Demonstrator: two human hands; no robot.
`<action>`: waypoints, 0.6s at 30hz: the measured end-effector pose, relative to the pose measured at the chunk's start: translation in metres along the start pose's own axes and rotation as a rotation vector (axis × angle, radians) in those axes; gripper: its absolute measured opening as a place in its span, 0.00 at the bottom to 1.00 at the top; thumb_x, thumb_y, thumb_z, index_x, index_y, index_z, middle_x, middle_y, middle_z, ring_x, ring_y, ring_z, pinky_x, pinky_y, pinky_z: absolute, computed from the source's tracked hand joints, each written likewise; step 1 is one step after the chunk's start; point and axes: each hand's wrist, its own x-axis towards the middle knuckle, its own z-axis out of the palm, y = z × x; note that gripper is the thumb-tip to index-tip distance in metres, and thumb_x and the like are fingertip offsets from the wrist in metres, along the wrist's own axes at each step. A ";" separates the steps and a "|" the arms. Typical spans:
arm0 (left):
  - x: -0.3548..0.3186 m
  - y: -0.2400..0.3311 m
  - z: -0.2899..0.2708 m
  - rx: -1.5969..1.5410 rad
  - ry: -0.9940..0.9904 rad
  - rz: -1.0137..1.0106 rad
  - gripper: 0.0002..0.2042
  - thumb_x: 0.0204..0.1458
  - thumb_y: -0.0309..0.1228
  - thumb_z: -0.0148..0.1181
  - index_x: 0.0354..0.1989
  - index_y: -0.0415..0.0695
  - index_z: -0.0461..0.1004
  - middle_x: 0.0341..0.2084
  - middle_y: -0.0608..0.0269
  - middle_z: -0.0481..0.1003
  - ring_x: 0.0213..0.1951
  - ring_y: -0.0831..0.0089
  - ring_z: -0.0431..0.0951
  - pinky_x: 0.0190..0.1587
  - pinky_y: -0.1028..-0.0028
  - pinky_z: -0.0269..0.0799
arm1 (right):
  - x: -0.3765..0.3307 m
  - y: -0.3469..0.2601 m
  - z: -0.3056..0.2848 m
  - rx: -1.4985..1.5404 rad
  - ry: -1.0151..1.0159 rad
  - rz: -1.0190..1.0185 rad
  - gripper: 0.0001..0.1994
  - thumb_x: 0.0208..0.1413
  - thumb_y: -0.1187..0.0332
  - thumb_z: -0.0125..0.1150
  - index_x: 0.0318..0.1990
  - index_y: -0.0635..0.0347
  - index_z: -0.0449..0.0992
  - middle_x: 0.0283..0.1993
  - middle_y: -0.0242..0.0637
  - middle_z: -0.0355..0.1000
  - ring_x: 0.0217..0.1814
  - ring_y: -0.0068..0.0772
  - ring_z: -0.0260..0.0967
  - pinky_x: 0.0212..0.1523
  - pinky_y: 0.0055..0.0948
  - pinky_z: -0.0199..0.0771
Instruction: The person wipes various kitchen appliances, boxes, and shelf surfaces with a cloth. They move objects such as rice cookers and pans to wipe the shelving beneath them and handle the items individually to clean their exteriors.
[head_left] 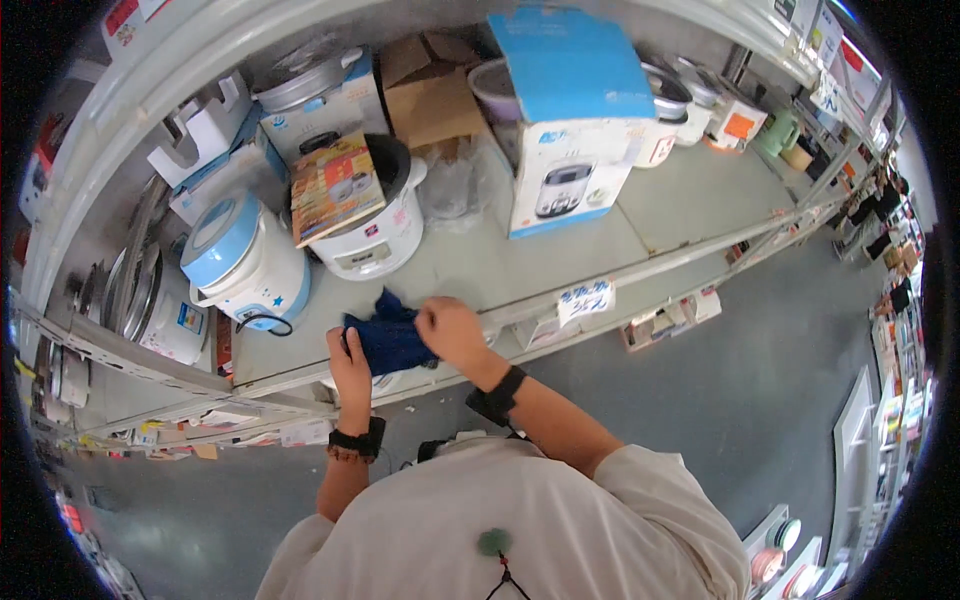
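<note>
A dark blue cloth (pixel 392 340) is bunched between my two hands, at the front edge of the shelf. My left hand (pixel 351 372) grips its left side, thumb over the fabric. At its upper right, the fingers of my right hand (pixel 452 330) are curled closed on the cloth. Behind it stands a white rice cooker (pixel 385 245) without its lid on, a colourful booklet (pixel 336 190) lying across its opening. To the left is a white rice cooker with a light blue lid (pixel 222 240) and blue stars.
A tall blue-and-white appliance box (pixel 575 185) stands to the right, beside an open brown carton (pixel 432 100) and clear plastic wrap (pixel 458 190). More cookers and boxes line the shelf. A handwritten tag (pixel 586 300) hangs on the metal front edge. Grey floor (pixel 640 410) lies below right.
</note>
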 end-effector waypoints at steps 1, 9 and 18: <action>-0.001 0.015 0.009 -0.209 -0.051 -0.197 0.12 0.65 0.37 0.48 0.44 0.39 0.69 0.34 0.57 0.74 0.34 0.71 0.73 0.39 0.72 0.68 | 0.010 0.005 -0.029 0.132 0.061 0.176 0.08 0.55 0.67 0.56 0.30 0.62 0.75 0.23 0.45 0.68 0.28 0.54 0.66 0.33 0.42 0.68; 0.068 0.285 0.115 -0.996 0.298 0.465 0.08 0.64 0.29 0.48 0.46 0.38 0.68 0.59 0.48 0.67 0.55 0.63 0.71 0.58 0.69 0.64 | 0.149 0.040 -0.240 -0.018 0.618 -0.356 0.16 0.60 0.65 0.54 0.52 0.64 0.70 0.56 0.53 0.64 0.60 0.57 0.57 0.60 0.50 0.54; 0.098 0.326 0.239 0.122 0.237 0.779 0.23 0.60 0.23 0.45 0.65 0.38 0.58 0.66 0.42 0.53 0.68 0.46 0.51 0.68 0.52 0.46 | 0.216 0.123 -0.283 -0.519 0.432 -0.438 0.23 0.56 0.58 0.54 0.56 0.61 0.70 0.60 0.49 0.64 0.62 0.57 0.58 0.66 0.54 0.51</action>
